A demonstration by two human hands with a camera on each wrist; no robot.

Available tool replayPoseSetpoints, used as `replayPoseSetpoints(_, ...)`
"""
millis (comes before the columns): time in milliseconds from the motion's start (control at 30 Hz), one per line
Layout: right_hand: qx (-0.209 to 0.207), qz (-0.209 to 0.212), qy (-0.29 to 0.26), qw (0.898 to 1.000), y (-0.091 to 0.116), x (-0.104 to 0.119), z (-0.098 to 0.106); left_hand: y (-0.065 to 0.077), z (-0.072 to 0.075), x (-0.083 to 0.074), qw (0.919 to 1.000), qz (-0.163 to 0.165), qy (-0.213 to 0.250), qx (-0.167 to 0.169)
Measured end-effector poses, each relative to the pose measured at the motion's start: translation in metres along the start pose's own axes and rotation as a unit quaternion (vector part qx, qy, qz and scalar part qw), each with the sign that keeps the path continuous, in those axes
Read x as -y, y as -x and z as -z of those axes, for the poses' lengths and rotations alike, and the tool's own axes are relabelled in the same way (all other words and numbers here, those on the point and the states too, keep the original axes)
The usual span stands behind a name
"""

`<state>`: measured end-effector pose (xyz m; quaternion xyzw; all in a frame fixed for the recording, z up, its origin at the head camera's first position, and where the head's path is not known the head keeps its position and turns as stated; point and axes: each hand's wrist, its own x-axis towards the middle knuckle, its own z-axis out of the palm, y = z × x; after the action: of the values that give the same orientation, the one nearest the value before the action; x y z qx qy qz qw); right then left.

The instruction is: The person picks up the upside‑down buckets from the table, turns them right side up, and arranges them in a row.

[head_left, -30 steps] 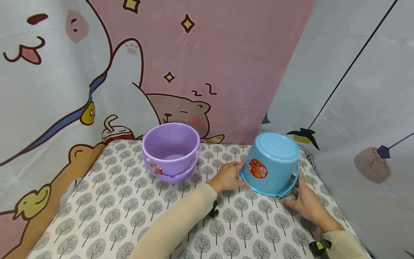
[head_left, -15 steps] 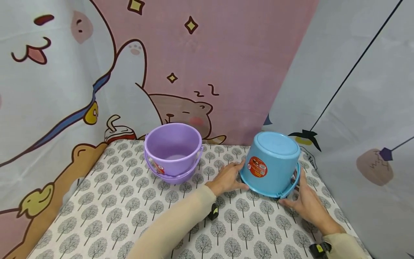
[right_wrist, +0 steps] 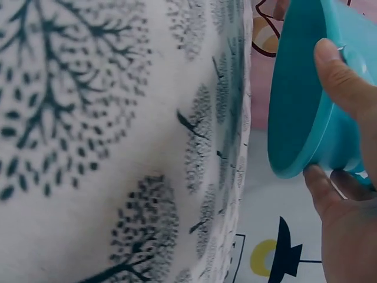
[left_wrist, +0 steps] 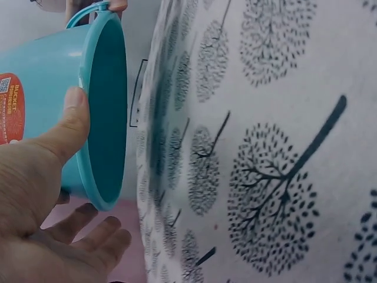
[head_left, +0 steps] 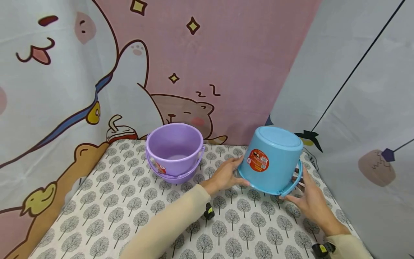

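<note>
A light-blue bucket [head_left: 276, 163] with a red label is upside down, its rim above the cloth. My left hand [head_left: 225, 175] holds the rim at the left, and my right hand [head_left: 312, 203] holds it at the right, beside the hanging handle [head_left: 295, 183]. In the left wrist view, my left thumb [left_wrist: 73, 121] presses the outside of the rim while the other fingers stay low on the far side. My right thumb [right_wrist: 336, 71] lies over the rim in the right wrist view, with fingers beneath. A purple bucket [head_left: 174, 144] stands upright at the left.
A white cloth with grey trees [head_left: 200, 219] covers the table. Behind it hangs a pink and white cartoon backdrop [head_left: 233, 72], close to the table's back edge. Another pale sheet [head_left: 365, 108] rises along the right side.
Both hands have raised the blue bucket slightly off the cloth and tilted it. Its base now stands higher. The purple bucket has not moved; the head view has shifted a little.
</note>
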<state>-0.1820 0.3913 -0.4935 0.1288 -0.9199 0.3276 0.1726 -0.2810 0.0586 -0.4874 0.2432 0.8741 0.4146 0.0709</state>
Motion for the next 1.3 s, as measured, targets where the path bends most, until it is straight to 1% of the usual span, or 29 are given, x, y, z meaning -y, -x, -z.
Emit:
replayPoseSetpoints(133, -0.020, 0.015, 0.001, 1.000, -0.002, 0.003, 0.004, 0.004, 0.008, -0.006, 0.9999, -0.003, -0.008, -0.006)
replayPoseSetpoints(200, -0.027, 0.018, -0.010, 0.999, -0.003, 0.006, 0.006, 0.007, 0.012, -0.009, 0.9998, -0.006, -0.015, -0.013)
replayPoseSetpoints(367, -0.047, 0.022, -0.026, 0.998, -0.004, 0.011, 0.010, 0.012, 0.021, -0.015, 0.9990, -0.027, -0.016, -0.032)
replayPoseSetpoints(567, -0.067, 0.063, -0.030, 0.995, -0.003, 0.018, 0.017, 0.018, 0.028, -0.021, 0.9980, -0.045, 0.005, -0.043)
replayPoseSetpoints(767, -0.074, 0.095, -0.050, 0.991, -0.004, 0.033, 0.022, 0.026, 0.036, -0.027, 0.9968, -0.059, 0.011, -0.054)
replayPoseSetpoints(967, -0.085, 0.109, -0.065, 0.988, -0.005, 0.040, 0.024, 0.033, 0.043, -0.025, 0.9938, -0.085, 0.030, -0.064)
replayPoseSetpoints(1133, -0.094, 0.111, -0.070, 0.987, -0.005, 0.045, 0.023, 0.038, 0.049, -0.025, 0.9920, -0.098, 0.042, -0.066)
replayPoseSetpoints(1200, -0.095, 0.113, -0.076, 0.986, -0.005, 0.047, 0.023, 0.039, 0.052, -0.026, 0.9913, -0.106, 0.043, -0.065)
replayPoseSetpoints(1300, -0.090, 0.114, -0.089, 0.985, -0.005, 0.049, 0.023, 0.041, 0.055, -0.025, 0.9889, -0.124, 0.036, -0.074)
